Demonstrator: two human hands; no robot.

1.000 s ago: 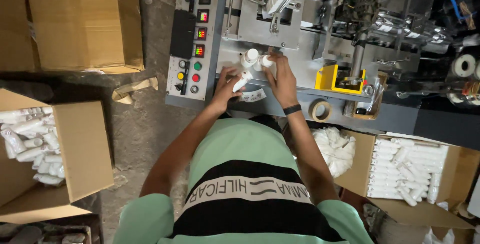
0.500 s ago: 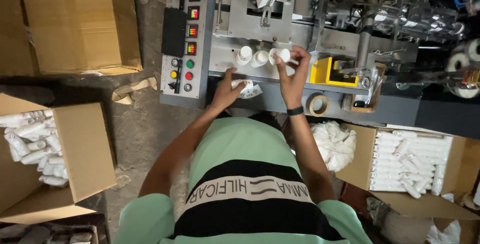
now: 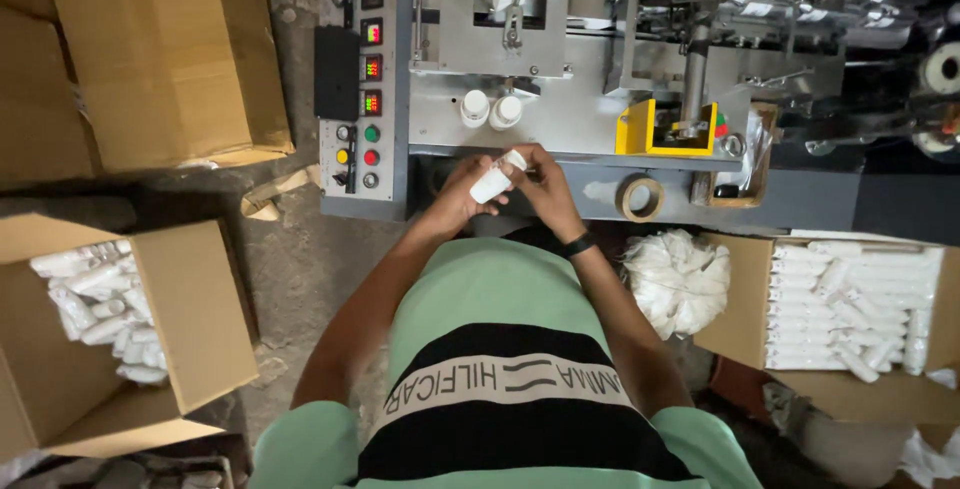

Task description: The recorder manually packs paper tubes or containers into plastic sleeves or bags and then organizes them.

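A small white plastic bottle [image 3: 492,184] sits between both hands at the front edge of the machine's grey worktop [image 3: 560,129]. The left hand [image 3: 458,199] has its grip closed around the lower body, while the right hand [image 3: 545,184] pinches the upper end near the cap with curled fingertips. Much of the bottle is covered by fingers, so its cap detail is hard to make out. Its long axis runs slantwise, the capped end pointing up and right toward two white bottles [image 3: 490,109] standing on the worktop.

White bottle [image 3: 495,182] partly hidden in the hands; left carton [image 3: 190,319] edge-cropped.
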